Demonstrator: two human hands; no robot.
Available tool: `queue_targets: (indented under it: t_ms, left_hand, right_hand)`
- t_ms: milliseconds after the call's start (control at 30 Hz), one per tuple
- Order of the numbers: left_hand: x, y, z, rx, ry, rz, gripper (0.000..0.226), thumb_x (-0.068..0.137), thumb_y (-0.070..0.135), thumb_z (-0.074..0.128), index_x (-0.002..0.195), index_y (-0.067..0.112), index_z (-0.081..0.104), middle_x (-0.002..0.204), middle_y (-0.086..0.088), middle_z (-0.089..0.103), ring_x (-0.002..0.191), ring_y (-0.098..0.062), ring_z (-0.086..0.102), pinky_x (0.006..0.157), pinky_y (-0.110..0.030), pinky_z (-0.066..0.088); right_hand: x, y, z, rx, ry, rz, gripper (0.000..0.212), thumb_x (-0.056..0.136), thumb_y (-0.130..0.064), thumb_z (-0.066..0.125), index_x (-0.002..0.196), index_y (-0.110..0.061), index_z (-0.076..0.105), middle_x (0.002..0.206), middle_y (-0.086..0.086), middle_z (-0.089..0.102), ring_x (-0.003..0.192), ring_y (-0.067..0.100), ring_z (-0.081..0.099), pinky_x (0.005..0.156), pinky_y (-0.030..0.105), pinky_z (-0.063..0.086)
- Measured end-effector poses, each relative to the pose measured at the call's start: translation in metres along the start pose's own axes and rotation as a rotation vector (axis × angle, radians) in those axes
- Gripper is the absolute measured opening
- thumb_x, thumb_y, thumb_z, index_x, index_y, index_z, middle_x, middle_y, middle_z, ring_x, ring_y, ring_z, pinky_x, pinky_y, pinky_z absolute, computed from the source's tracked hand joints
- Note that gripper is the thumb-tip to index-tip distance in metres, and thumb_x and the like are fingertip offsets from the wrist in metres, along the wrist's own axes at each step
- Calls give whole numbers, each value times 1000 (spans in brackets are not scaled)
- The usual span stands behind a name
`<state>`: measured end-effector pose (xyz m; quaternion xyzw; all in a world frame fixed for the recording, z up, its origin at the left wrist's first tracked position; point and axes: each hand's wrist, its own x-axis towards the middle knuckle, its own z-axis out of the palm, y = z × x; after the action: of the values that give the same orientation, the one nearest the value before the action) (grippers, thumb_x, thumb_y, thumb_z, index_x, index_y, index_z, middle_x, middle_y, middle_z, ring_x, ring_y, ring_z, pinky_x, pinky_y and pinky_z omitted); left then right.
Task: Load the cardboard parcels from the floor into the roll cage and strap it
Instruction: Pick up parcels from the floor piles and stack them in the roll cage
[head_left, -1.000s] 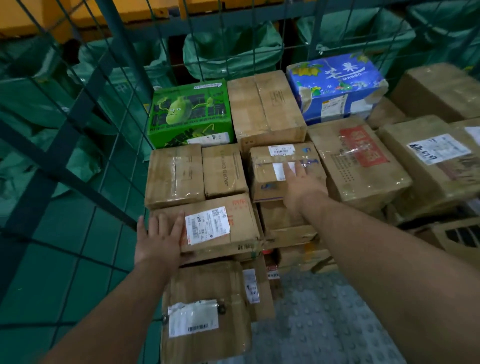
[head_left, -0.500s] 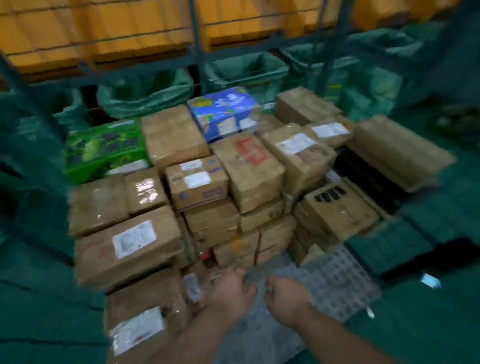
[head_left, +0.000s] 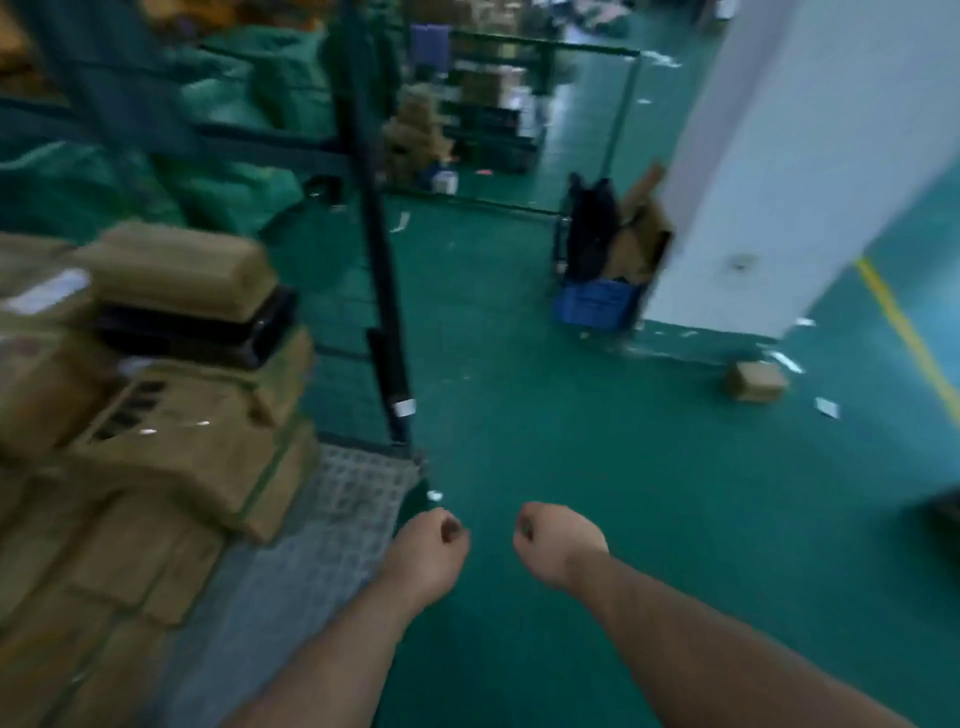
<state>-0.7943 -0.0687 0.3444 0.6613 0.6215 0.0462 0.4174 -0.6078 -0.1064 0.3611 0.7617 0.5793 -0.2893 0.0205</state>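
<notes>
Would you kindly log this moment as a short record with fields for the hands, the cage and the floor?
left hand: fingers curled, nothing visible in it
right hand: fingers curled, nothing visible in it, apart from the left
roll cage: at the left, stacked parcels inside
floor parcel: one small box near the white pillar
strap: none in view

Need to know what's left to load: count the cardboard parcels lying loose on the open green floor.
1: a small cardboard parcel on the floor at the foot of the white pillar, far right. The pillar may hide others.
</notes>
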Motion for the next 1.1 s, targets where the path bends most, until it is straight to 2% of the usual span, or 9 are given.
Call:
queue_targets:
  t_ms: [67, 200, 367, 633, 800, 967, 1100]
  left_hand:
    - [13, 58, 39, 36, -56, 75, 19, 97, 41, 56, 87, 27, 62, 83, 12, 68, 74, -10, 64, 64, -27, 50]
    - [24, 153, 108, 73, -159, 159, 16, 97, 38, 58, 93, 24, 66, 88, 13, 70, 83, -11, 67, 71, -25, 52]
    - [56, 230, 160, 179, -280, 258, 14, 97, 35, 61, 92, 24, 67, 89, 12, 70, 87, -10, 67, 81, -28, 54]
    - [180, 324, 200, 365, -389, 369, 17, 97, 43, 58, 91, 28, 63, 90, 14, 67, 85, -4, 63, 76, -26, 51]
    - [267, 412, 216, 470, -482, 458, 19, 97, 43, 58, 94, 25, 64, 93, 13, 67, 88, -8, 64, 78, -26, 52]
    - [311, 491, 231, 508, -529, 503, 20, 96, 46, 57, 93, 26, 63, 93, 12, 67, 87, -9, 64, 78, -27, 52]
    - [344, 549, 273, 528, -598, 526, 21, 96, 44, 59, 91, 25, 63, 90, 11, 68, 85, -9, 65, 76, -27, 53]
  right_hand:
    - [-11, 67, -23, 81, 39, 114, 28, 94, -37, 44, 106, -23, 65, 106, -1, 72, 98, 27, 68, 82, 32, 55]
    - [-33, 179, -58, 207, 135, 315, 26, 93, -35, 41, 96, -18, 61, 92, -3, 68, 86, 25, 66, 74, 32, 54]
    - [-37, 272, -84, 317, 186, 497, 25, 92, -34, 42, 94, -18, 60, 90, -4, 69, 84, 24, 66, 69, 29, 52]
    - [20, 356, -121, 426, 244, 728, 27, 91, -38, 43, 98, -23, 63, 95, -7, 70, 87, 21, 67, 75, 30, 57]
    - [69, 394, -174, 479, 294, 847, 28, 91, -39, 43, 98, -22, 64, 97, -6, 71, 87, 20, 67, 75, 29, 56]
    - [101, 421, -214, 528, 308, 889, 29, 91, -41, 43, 98, -23, 64, 96, -8, 70, 86, 19, 66, 73, 28, 54]
    - [130, 468, -240, 575, 306, 934, 28, 91, -42, 42, 96, -23, 62, 93, -9, 69, 85, 19, 66, 72, 28, 54]
